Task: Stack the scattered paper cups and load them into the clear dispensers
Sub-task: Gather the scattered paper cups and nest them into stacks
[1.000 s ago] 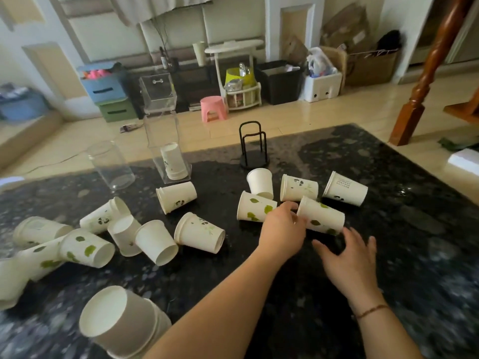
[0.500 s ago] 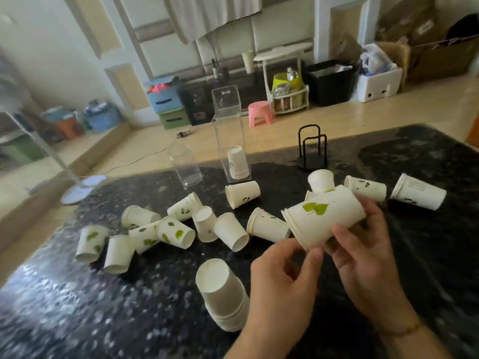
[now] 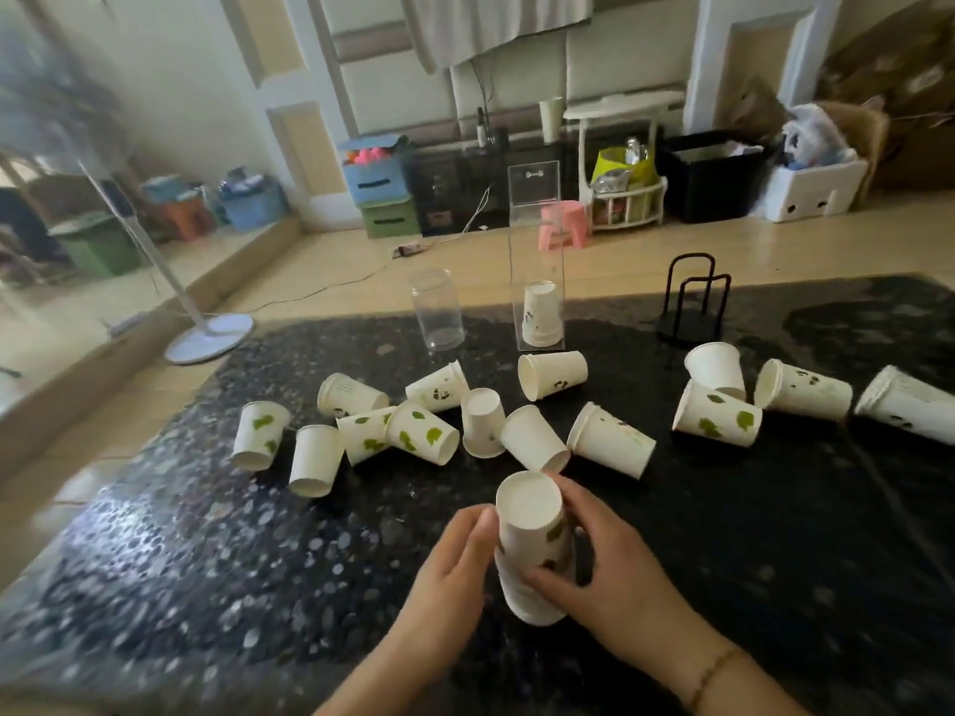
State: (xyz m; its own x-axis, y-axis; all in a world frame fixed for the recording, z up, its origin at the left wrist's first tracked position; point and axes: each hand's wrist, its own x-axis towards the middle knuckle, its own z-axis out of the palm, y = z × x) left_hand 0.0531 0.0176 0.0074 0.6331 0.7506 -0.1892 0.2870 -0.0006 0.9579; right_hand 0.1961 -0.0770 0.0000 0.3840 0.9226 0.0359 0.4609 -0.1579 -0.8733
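A stack of upturned paper cups [image 3: 532,540] stands on the dark speckled table [image 3: 258,586] near me. My right hand [image 3: 604,571] grips its right side, thumb across the front. My left hand [image 3: 455,565] rests against its left side with fingers nearly straight. Several loose white cups lie scattered beyond, some with green leaves, such as one [image 3: 715,416] on the right and one [image 3: 424,431] on the left. A tall square clear dispenser [image 3: 535,224] holds a short cup stack [image 3: 541,315]. A round clear dispenser [image 3: 437,310] stands to its left.
A black wire holder [image 3: 695,302] stands at the back right of the table. A fan base [image 3: 209,338] sits on the floor past the table's left edge. Bins, a pink stool [image 3: 563,224] and boxes line the far wall.
The leaf-printed cup I held up with both hands has gone down onto the near cup stack. Both hands now sit around that stack. The camera view has swung left.
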